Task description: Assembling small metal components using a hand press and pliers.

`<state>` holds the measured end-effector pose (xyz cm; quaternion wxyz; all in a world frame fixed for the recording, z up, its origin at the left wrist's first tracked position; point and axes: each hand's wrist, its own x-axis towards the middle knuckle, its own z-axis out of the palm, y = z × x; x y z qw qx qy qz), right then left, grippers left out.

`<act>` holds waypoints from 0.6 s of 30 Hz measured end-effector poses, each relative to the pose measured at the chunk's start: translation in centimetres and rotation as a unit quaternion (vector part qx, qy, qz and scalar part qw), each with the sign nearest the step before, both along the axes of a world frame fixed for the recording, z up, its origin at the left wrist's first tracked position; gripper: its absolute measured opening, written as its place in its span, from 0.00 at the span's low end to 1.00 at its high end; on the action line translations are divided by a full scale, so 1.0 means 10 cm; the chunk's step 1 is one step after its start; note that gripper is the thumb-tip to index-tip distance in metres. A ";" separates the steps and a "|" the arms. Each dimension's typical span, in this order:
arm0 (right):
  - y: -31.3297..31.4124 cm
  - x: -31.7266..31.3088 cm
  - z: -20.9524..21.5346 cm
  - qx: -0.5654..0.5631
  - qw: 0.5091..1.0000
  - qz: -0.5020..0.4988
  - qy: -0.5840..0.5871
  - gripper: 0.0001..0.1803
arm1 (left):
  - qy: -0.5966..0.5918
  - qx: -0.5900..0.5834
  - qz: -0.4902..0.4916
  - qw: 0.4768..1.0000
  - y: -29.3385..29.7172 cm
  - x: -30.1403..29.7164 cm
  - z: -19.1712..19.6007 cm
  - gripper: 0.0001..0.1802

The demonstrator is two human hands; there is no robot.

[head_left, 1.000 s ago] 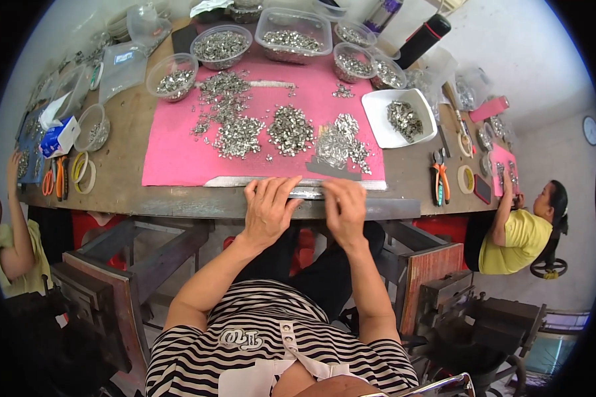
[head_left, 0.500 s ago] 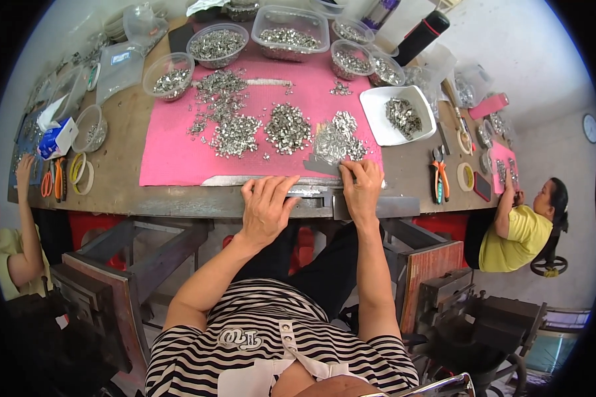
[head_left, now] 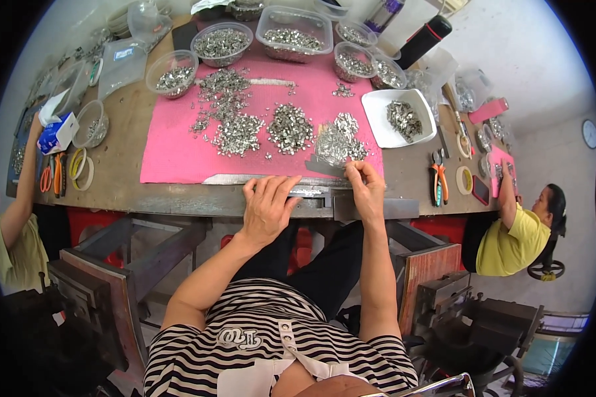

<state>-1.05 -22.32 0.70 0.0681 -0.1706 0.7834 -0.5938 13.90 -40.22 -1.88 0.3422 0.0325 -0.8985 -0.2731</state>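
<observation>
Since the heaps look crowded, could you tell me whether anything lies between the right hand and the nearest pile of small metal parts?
Nothing visible does: the right hand sits at the pink mat's near edge, its fingertips right at the nearest pile of metal parts.

The small metal pieces in the heaps (head_left: 289,128) on the pink mat (head_left: 172,155) are too small to tell their shape. The right hand (head_left: 366,192) pinches at the near corner of a clear bag (head_left: 331,147), but what its fingertips hold is too small to make out. The far tubs (head_left: 294,31) are cut by the picture's rim. The person at far left (head_left: 10,231) is cropped by the dark edge.
</observation>
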 end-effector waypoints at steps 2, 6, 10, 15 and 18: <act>0.00 0.04 -0.03 -0.053 0.996 0.024 -0.064 0.06 | -0.001 -0.005 0.001 1.000 0.00 0.00 0.01 0.28; -0.16 0.32 0.09 0.017 0.980 0.086 0.177 0.02 | -0.005 -0.004 0.001 1.000 0.00 -0.01 0.01 0.28; -0.25 0.47 0.01 0.052 0.966 0.120 0.225 0.04 | -0.003 -0.004 0.000 1.000 0.00 -0.01 0.01 0.28; -0.29 0.47 0.00 0.094 0.936 0.136 0.310 0.05 | -0.001 -0.002 0.000 1.000 0.00 -0.01 0.01 0.28; -0.29 0.49 0.03 0.111 0.935 0.136 0.308 0.04 | -0.008 0.006 0.001 1.000 0.01 0.00 0.00 0.27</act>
